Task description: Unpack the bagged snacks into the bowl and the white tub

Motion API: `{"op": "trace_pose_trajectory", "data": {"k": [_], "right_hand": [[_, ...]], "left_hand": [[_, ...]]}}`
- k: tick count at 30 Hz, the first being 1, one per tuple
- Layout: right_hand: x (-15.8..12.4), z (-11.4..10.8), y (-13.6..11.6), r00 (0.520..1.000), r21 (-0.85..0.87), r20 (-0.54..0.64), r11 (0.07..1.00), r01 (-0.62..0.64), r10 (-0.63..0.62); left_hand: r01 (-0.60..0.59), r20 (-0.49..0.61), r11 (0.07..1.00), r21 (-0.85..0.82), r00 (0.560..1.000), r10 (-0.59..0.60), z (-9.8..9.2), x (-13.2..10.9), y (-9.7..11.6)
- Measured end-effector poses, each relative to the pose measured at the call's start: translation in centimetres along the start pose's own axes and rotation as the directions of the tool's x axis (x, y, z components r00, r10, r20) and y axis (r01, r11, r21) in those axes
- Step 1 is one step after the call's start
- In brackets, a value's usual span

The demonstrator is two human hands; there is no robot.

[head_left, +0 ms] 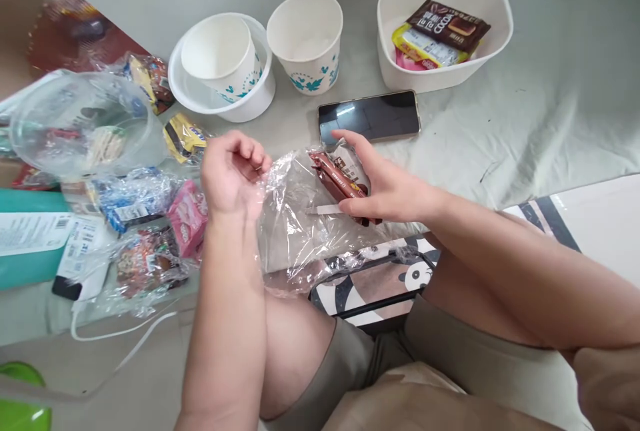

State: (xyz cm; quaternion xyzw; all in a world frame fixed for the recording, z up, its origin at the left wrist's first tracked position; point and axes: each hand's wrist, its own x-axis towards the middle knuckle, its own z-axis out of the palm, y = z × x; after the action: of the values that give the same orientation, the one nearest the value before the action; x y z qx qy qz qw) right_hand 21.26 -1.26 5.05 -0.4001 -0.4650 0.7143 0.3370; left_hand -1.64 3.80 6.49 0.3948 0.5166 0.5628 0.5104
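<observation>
A clear plastic bag (295, 224) hangs crinkled between my two hands, over the table edge and my lap. My left hand (233, 174) has its fingers curled in and closed at the bag's left edge. On the other side, my right hand (383, 181) grips a brown snack packet (340, 178) between thumb and fingers. The packet stands tilted against the bag's right side, and a second, paler wrapper face shows behind it; whether it is one packet or two I cannot tell. Just beyond my right fingers lies a black phone (370, 116).
A white tub (445, 78) holds several snack packets at the back right. Left of it stand a paper cup (305, 38) and a white bowl (225, 108) with another cup inside. Wrapped snacks, a pink packet (187, 218) and a clear plastic container (83, 124) crowd the left.
</observation>
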Motion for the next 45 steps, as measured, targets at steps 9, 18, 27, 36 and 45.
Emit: {"op": "trace_pose_trajectory", "data": {"k": [9,18,27,36,45], "right_hand": [[0.0,0.4,0.1,0.997,-0.36,-0.018,0.931,0.058,-0.069],[0.5,1.0,-0.5,0.992,0.254,-0.117,0.964,0.072,-0.044],[1.1,3.2,1.5,0.981,0.609,0.186,0.776,-0.164,0.061],[1.0,4.8,3.0,0.892,0.62,0.426,0.67,-0.409,0.151],[0.8,3.4,0.8,0.985,0.589,0.112,0.789,-0.172,0.13]], "left_hand": [[-0.034,0.091,0.873,0.487,0.996,-0.011,0.1,-0.7,-1.1],[0.083,0.147,0.851,-0.519,0.989,-0.007,-1.0,0.6,1.0],[0.127,0.259,0.474,-0.871,0.939,0.225,2.2,-3.2,3.7],[-0.208,-0.038,0.647,-0.733,0.963,0.267,1.6,-3.2,5.6],[-0.425,-0.338,0.549,-0.72,0.905,0.258,-3.0,-1.4,6.4]]}}
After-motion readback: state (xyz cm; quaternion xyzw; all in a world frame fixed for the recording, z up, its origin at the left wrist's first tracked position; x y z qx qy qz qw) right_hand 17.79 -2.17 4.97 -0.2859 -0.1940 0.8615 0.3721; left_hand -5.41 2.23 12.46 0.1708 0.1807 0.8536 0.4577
